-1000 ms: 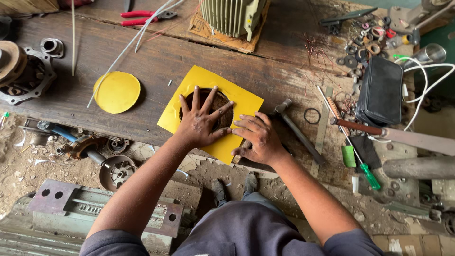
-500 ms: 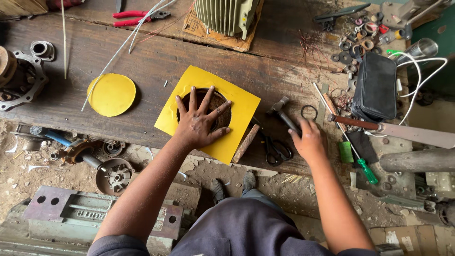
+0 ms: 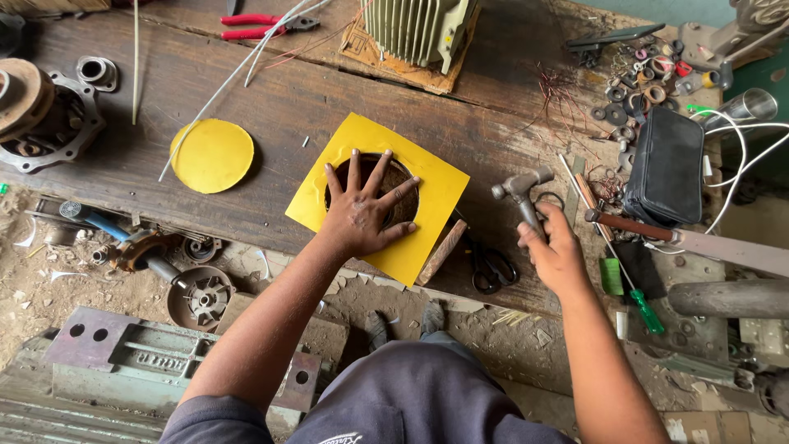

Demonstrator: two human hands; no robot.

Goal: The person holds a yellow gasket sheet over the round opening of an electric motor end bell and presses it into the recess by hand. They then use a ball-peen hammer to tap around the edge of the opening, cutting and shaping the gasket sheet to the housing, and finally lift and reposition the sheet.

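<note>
Left hand [image 3: 362,215] is lying spread flat, pinning the yellow sheet [image 3: 436,191] near the desk's [image 3: 271,107] front edge; right hand [image 3: 557,255], grip closed on the hammer [image 3: 519,189], is hovering alongside.

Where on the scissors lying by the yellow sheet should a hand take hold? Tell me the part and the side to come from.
Grip the black scissors by the finger loops, which lie at the near edge of the bench, toward the person. Come from above on that near side: the blades point away under the hammer held in the right hand, and a wooden block lies close on the left.
</note>
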